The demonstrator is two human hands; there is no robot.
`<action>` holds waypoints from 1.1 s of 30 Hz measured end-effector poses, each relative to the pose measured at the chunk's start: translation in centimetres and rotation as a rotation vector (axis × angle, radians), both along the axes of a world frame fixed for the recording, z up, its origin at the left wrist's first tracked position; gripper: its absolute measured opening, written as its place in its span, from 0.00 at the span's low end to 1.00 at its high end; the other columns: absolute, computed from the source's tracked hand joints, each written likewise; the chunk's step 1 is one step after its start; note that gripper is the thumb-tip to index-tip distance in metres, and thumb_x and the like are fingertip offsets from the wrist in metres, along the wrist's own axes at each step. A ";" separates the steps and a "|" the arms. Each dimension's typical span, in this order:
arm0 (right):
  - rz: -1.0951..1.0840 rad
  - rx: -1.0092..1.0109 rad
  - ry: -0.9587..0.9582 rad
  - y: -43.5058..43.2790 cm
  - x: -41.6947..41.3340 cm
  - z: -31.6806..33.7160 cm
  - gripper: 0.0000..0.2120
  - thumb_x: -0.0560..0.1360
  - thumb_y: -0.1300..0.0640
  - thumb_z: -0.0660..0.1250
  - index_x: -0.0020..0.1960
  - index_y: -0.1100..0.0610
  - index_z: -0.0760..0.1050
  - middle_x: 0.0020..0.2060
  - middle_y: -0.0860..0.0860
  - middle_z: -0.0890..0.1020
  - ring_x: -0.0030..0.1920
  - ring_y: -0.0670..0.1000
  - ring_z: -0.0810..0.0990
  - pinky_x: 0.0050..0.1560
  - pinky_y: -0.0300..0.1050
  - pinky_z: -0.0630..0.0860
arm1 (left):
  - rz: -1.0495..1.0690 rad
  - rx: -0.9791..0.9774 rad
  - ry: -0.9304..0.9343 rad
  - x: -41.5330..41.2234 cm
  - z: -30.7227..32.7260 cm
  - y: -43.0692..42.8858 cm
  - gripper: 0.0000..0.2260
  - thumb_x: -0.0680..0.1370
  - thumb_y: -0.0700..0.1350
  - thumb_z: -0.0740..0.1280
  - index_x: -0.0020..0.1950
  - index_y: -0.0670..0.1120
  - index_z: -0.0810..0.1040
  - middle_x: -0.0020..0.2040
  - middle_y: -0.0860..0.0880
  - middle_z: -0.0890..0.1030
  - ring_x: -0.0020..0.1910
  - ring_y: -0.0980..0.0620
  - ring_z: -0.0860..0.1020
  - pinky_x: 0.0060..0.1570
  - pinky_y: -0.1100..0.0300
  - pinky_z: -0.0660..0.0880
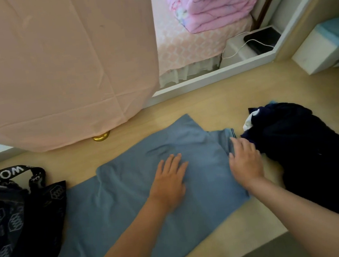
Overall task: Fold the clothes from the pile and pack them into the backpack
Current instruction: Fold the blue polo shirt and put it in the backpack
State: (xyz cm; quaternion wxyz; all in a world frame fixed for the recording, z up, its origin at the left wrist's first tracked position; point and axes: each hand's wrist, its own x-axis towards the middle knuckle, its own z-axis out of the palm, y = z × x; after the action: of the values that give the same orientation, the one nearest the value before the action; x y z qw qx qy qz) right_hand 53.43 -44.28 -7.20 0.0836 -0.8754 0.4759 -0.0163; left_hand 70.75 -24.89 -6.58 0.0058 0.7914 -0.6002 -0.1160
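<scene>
Two bare forearms are reaching forward over the pale wooden tabletop (216, 108). Left hand (168, 180) is lying flat, fingers straight and slightly spread, pressing the middle of the smooth, soft slate-blue cotton shirt (113, 202), which is lying spread beneath both palms. Right hand (246, 161) is resting on the shirt's right edge, fingers straight and close together. Just right of those fingertips, the rumpled navy clothes pile (299, 153) is sitting. Well left of the left fingers, the black hexagon-printed fabric backpack (20, 227) is slumping open, dark cloth showing inside.
</scene>
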 end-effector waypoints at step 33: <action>0.159 0.384 -0.514 2.0 1.2 7.2 0.14 0.71 0.64 0.66 0.52 0.49 0.74 0.39 0.42 0.77 0.37 0.47 0.74 0.35 0.44 0.68 | -0.446 -0.323 -0.135 1.7 7.9 -13.0 0.14 0.70 0.40 0.62 0.51 0.50 0.80 0.63 0.50 0.78 0.63 0.46 0.74 0.57 0.52 0.70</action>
State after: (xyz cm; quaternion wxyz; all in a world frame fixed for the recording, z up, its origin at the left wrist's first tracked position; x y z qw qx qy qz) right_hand 54.60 -42.26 0.04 0.3655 -0.8453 0.3636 -0.1401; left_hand 72.43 -37.88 1.34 0.0661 0.6347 -0.7691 0.0359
